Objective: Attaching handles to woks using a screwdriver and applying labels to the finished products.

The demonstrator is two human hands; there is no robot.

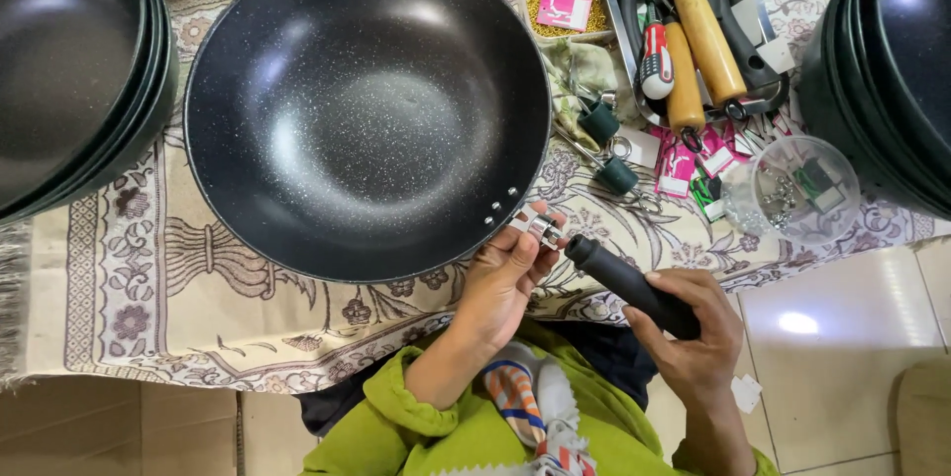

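A big black speckled wok (367, 109) lies on a patterned cloth (139, 268). Two rivets show on its near rim, where a small metal bracket (540, 227) sticks out. My left hand (505, 278) pinches that bracket between thumb and fingers. My right hand (693, 332) grips a black pan handle (629, 283), its free end pointing at the bracket and a short way from it.
Stacks of dark pans stand at the far left (69, 70) and far right (887, 70). A metal tray (693, 30) holds wooden-handled tools and a screwdriver. A box of gold screws (565, 5), a clear lid with small parts (792, 189) and pink packets (684, 169) lie nearby.
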